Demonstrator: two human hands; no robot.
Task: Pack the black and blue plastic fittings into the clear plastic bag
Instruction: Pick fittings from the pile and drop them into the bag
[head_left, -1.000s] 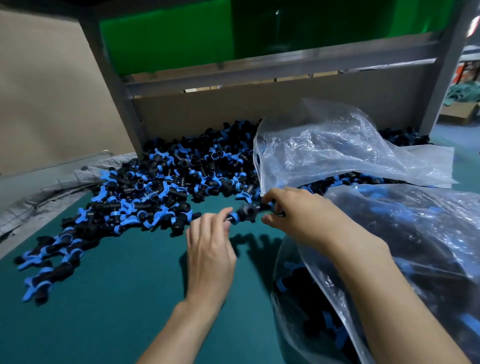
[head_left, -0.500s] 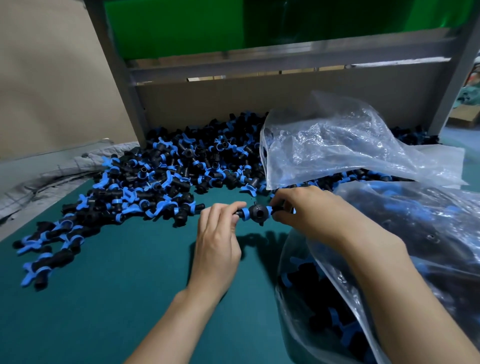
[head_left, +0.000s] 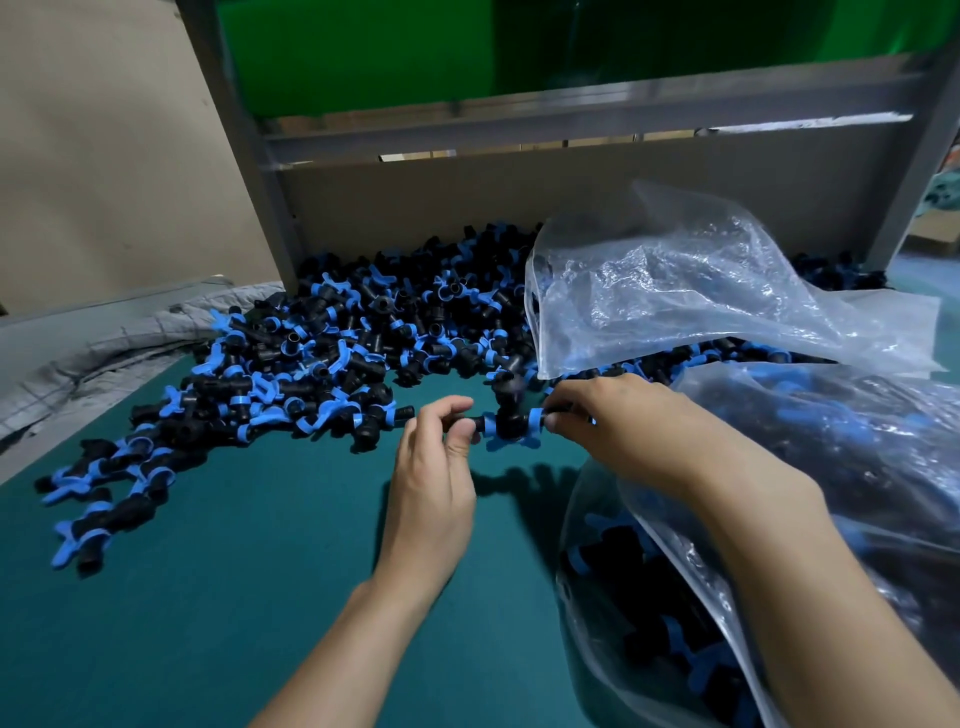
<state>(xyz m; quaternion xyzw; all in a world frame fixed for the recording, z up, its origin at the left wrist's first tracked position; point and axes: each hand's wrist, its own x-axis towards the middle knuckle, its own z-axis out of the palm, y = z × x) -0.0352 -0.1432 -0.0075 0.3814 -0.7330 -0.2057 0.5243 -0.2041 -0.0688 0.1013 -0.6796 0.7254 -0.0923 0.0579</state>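
**Surface:** teal-green table top (head_left: 234, 597), matt.

**Rear:** grey metal frame (head_left: 249, 156), one upright post and a cross rail. A brown cardboard panel (head_left: 519, 197) closes the space under the rail, with a green panel (head_left: 363, 52) above it.

**Left edge:** grey quilted cloth (head_left: 104, 343), bunched along the table's side, with a beige board (head_left: 104, 156) behind it.

**Loose stock:** pile of fittings (head_left: 332, 364), black bodies with blue rings and blue winged tabs. It is heaped against the cardboard panel and trails forward and left across the table. A few strays lie apart at the near left end.

**Plastic, upper right:** crumpled clear sheet (head_left: 675, 291), lying over the right part of the pile and hiding the pieces beneath. Whether it belongs to the bag below cannot be told.

**Clear plastic bag** (head_left: 831, 467): lower right, bulging, with many black and blue pieces visible through the film. The right forearm lies over its near edge.

**Item in hand:** one fitting (head_left: 506, 423), a black tee-shaped piece with a blue ring on each side arm. It is held above the table between the pile and the bag, outside the bag.

**Left hand** (head_left: 431, 483): thumb and forefinger pinch the fitting's left black end, and the other fingers are curled.

**Right hand** (head_left: 623, 431): curled fingertips pinch the fitting's right end just beyond the blue ring, with the back of the hand toward the camera.
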